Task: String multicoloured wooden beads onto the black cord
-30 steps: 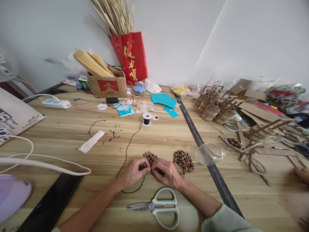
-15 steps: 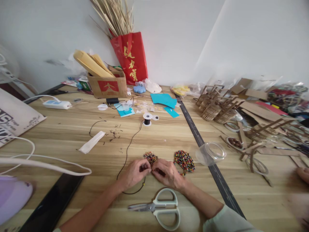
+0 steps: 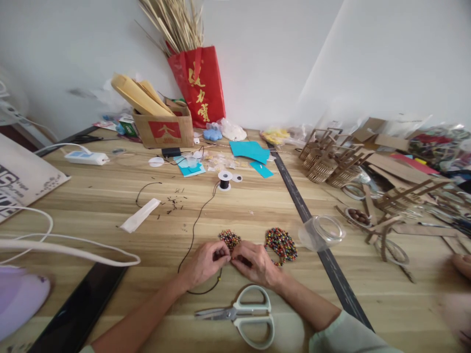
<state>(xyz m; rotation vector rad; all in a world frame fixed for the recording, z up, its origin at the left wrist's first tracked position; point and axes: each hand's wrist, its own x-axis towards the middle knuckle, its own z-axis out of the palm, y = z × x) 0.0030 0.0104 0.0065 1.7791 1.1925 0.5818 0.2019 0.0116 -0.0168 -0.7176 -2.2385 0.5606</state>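
Lying toward the left on the wood table (image 3: 158,245) was a white strip (image 3: 140,215), and next to it were little black bits (image 3: 172,203). They were best left alone. Then came the black cord (image 3: 192,233), which ran down from its spool (image 3: 224,182) and went out of sight by the left wrist. It showed again below and curved up to the left hand (image 3: 209,262). That bit of cord had to stay slack, I think, because a hard tug could have tipped the spool.

The left hand was closed in a small pinch. What sat in its fingertips was too tiny to tell. A yellow bead (image 3: 219,279) was on the cord just below, and a slow, soft pull would have been kindest to it.

Just past the fingertips lay a small bunch of beads (image 3: 229,237). Keeping them close was smart, but a bump could have sent them rolling. The scissors (image 3: 233,314) lay nearer the person, blades pointing left, well placed for a quick grab.

The right hand (image 3: 257,262) had curled fingers, also closed in a pinch, with its tips next to the left ones. I could not see what it held. Resting both hands low seemed a good way to stay steady. On the far side of it sat a bigger bead heap (image 3: 280,243), then a clear plastic tub (image 3: 322,234).
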